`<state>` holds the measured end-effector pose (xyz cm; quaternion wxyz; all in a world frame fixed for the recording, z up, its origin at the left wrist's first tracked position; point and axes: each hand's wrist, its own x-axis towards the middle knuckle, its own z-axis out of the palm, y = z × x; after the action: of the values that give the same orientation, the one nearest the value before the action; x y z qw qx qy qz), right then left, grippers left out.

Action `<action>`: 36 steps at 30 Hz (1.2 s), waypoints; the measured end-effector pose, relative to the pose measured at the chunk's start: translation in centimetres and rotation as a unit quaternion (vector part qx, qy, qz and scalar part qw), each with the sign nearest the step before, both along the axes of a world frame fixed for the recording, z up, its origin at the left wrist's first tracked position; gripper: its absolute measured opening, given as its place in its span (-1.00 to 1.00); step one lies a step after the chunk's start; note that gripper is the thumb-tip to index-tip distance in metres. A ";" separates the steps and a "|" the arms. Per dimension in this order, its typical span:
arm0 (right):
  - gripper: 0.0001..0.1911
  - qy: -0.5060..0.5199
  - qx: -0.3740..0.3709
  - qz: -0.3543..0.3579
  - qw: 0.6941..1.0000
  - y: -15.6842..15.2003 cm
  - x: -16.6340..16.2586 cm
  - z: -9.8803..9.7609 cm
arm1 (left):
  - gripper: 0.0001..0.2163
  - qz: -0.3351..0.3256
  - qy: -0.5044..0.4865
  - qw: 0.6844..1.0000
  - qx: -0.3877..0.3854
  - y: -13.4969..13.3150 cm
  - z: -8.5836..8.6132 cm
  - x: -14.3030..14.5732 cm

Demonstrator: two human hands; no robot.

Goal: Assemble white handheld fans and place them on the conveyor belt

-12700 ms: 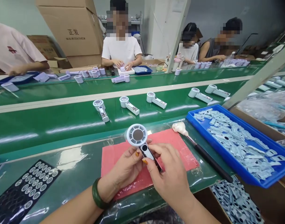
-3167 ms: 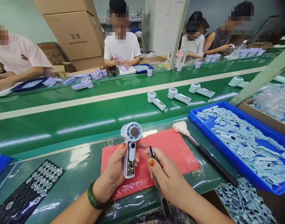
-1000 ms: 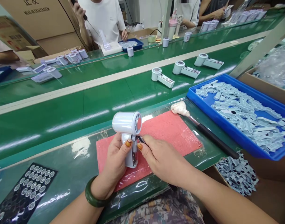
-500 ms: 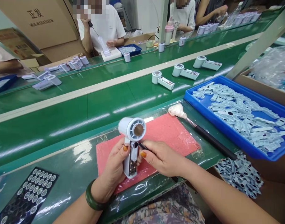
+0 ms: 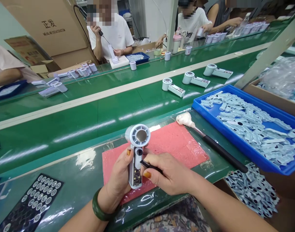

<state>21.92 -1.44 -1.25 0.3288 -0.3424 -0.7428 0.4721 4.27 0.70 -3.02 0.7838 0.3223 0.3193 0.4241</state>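
My left hand (image 5: pixel 117 175) is closed round the handle of a small light-blue handheld fan (image 5: pixel 139 137), held upright with its round head on top. The handle's open front shows a dark circuit board (image 5: pixel 137 178). Over the upper part of the board lies a narrow light-blue cover piece (image 5: pixel 138 158) with a black oval. My right hand (image 5: pixel 168 172) pinches a slim black tool (image 5: pixel 152 166), its tip at the right edge of the handle beside that piece; its exact kind cannot be made out. A red mat (image 5: pixel 186 146) lies beneath both hands.
A blue tray (image 5: pixel 217 141) of light-blue pieces stands right, near a black-handled tool (image 5: pixel 222 153) with a white wrapped end. Several fans (image 5: pixel 176 90) lie on the green belt (image 5: pixel 128 100). A black sticker sheet (image 5: pixel 29 206) lies left. Co-workers (image 5: pixel 113 35) sit across the belt.
The black tool's tip has moved down the handle's right side from near the fan head. The fan's face has turned more toward me. The whole view has shifted slightly.
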 end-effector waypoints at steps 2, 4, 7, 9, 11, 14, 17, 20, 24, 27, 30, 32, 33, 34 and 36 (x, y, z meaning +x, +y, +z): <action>-0.81 0.038 -0.017 -0.026 0.999 -0.4 -0.2 -0.2 | -0.62 0.008 -0.005 1.000 -0.004 0.1 0.0 -0.1; -0.88 0.096 -0.035 -0.092 0.990 -0.7 -0.5 -0.3 | -0.60 0.023 0.005 1.000 0.003 0.2 -0.1 -0.2; -0.95 0.145 -0.068 -0.198 0.967 -0.8 -1.2 -0.3 | -0.58 0.026 0.032 0.999 0.025 0.2 -0.3 -0.2; -0.94 0.148 -0.087 -0.224 0.959 -0.7 -1.7 -0.2 | -0.58 0.030 0.049 0.998 0.033 0.1 -0.6 -0.2; -0.94 0.149 -0.104 -0.230 0.956 -0.5 -2.1 -0.1 | -0.61 0.042 0.058 0.997 0.043 0.0 -0.8 -0.3; -0.97 0.155 -0.134 -0.235 0.950 -0.2 -2.6 0.0 | -0.66 0.053 0.056 0.995 0.069 -0.1 -1.0 -0.3; -0.98 0.179 -0.160 -0.234 0.942 -0.1 -2.9 -0.1 | -0.64 0.067 0.060 0.992 0.092 -0.1 -1.0 -0.2; -0.96 0.197 -0.176 -0.231 0.936 -0.1 -3.0 0.0 | -0.65 0.082 0.069 0.989 0.106 -0.1 -1.0 -0.1; -0.95 0.173 -0.153 -0.241 0.943 -0.4 -2.9 0.1 | -0.66 0.076 0.071 0.988 0.111 -0.2 -1.1 0.0; -0.94 0.163 -0.133 -0.221 0.952 -1.2 -2.5 0.4 | -0.68 0.082 0.070 0.989 0.106 -0.2 -1.0 -0.1; -0.92 0.156 -0.126 -0.182 0.963 -2.2 -2.0 0.8 | -0.64 0.059 0.069 0.994 0.063 0.1 -0.8 -0.4; -0.90 0.148 -0.131 -0.178 0.964 -2.5 -1.6 0.9 | -0.56 0.038 0.046 0.998 0.024 0.4 -0.5 -0.5; -0.90 0.146 -0.138 -0.185 0.962 -2.5 -1.4 0.9 | -0.54 0.027 0.031 0.999 0.007 0.5 -0.4 -0.6; -0.91 0.146 -0.143 -0.196 0.959 -2.5 -1.2 0.9 | -0.53 0.017 0.017 1.000 -0.004 0.6 -0.3 -0.6; -0.89 0.143 -0.148 -0.222 0.953 -2.1 -0.9 0.7 | -0.53 -0.007 -0.004 1.000 -0.012 0.7 -0.2 -0.7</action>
<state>21.04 -3.56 -0.53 0.4744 -0.4721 -0.5150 0.5356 3.58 1.44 -3.20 0.7918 0.3132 0.3191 0.4161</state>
